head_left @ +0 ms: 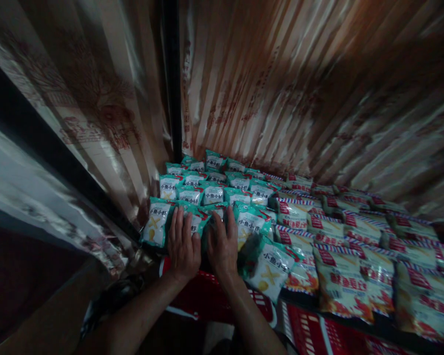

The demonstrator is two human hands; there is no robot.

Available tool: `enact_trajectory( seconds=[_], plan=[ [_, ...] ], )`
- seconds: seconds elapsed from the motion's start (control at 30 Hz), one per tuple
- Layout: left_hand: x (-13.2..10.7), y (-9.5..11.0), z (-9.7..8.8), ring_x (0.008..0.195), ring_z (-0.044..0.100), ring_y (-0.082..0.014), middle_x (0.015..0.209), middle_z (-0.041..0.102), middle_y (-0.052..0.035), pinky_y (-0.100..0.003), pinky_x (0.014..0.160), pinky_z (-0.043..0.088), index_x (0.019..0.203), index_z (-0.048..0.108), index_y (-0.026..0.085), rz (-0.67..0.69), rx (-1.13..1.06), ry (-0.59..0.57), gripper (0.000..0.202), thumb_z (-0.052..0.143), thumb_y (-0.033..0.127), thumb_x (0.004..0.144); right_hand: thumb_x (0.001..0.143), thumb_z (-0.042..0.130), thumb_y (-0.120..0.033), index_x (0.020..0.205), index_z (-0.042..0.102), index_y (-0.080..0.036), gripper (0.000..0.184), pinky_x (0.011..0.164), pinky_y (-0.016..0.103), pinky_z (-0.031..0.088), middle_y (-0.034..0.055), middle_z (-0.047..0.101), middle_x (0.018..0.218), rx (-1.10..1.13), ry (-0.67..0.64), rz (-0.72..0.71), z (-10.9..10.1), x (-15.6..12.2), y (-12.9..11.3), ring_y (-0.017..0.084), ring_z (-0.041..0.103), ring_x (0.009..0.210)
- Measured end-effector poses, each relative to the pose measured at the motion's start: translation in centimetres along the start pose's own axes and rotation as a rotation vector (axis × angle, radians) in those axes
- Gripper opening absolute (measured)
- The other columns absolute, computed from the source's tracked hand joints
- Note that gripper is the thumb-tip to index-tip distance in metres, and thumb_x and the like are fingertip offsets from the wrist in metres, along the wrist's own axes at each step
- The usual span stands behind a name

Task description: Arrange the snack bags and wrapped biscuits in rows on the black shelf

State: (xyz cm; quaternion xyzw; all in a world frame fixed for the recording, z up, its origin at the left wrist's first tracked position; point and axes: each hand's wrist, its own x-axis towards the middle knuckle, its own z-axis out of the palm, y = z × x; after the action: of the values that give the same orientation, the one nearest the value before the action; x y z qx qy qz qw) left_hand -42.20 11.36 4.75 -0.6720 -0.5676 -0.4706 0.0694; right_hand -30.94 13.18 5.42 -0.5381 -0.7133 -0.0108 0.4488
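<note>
My left hand (183,244) lies with its fingers stretched out over a green-and-white snack bag (196,219) in the front row. Beside it, my right hand (222,246) rests with fingers apart on another snack bag of the same kind, mostly covered by the hand. To the left of my hands stands one more green snack bag (156,224). On the right, a green bag (250,223) stands upright, and in front of it another one (272,268) leans tilted near the edge. Several rows of the same green bags (213,193) reach back behind my hands.
Red plastic baskets (214,296) sit below the front edge. Rows of white bags with red print (342,283) fill the right side. Shiny printed sheeting (281,88) hangs behind, and a dark upright post (172,79) stands at the corner.
</note>
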Motion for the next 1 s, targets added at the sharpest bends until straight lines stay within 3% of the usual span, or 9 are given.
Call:
enact_trajectory(
  seconds=[0.2, 0.43, 1.0],
  plan=[
    [-0.2, 0.0, 0.2, 0.14, 0.023, -0.0279, 0.148, 0.029, -0.019, -0.048, 0.109, 0.029, 0.136, 0.04, 0.012, -0.025, 0.033, -0.044, 0.044, 0.037, 0.023, 0.093, 0.088, 0.044, -0.015, 0.13, 0.045, -0.025, 0.043, 0.097, 0.058, 0.041, 0.0123, 0.025, 0.149, -0.034, 0.008, -0.033, 0.4, 0.3, 0.1, 0.031, 0.03, 0.135],
    [-0.5, -0.1, 0.4, 0.139, 0.025, -0.0272, 0.148, 0.03, -0.0194, -0.046, 0.108, 0.031, 0.134, 0.041, 0.013, -0.026, 0.09, -0.037, 0.042, 0.039, 0.023, 0.093, 0.089, 0.045, -0.017, 0.125, 0.05, -0.02, 0.036, 0.098, 0.056, 0.042, 0.0138, 0.032, 0.146, -0.054, 0.021, -0.027, 0.7, 0.2, 0.3, 0.03, 0.034, 0.131],
    [-0.3, 0.9, 1.9, 0.137, 0.029, -0.0284, 0.145, 0.036, -0.0185, -0.047, 0.106, 0.031, 0.134, 0.044, 0.014, -0.104, 0.151, 0.018, 0.044, 0.038, 0.029, 0.094, 0.09, 0.038, -0.014, 0.128, 0.047, -0.011, 0.039, 0.103, 0.056, 0.037, 0.0177, 0.047, 0.137, 0.01, 0.001, -0.062, 0.8, 0.4, 0.5, 0.027, 0.025, 0.138]
  ],
)
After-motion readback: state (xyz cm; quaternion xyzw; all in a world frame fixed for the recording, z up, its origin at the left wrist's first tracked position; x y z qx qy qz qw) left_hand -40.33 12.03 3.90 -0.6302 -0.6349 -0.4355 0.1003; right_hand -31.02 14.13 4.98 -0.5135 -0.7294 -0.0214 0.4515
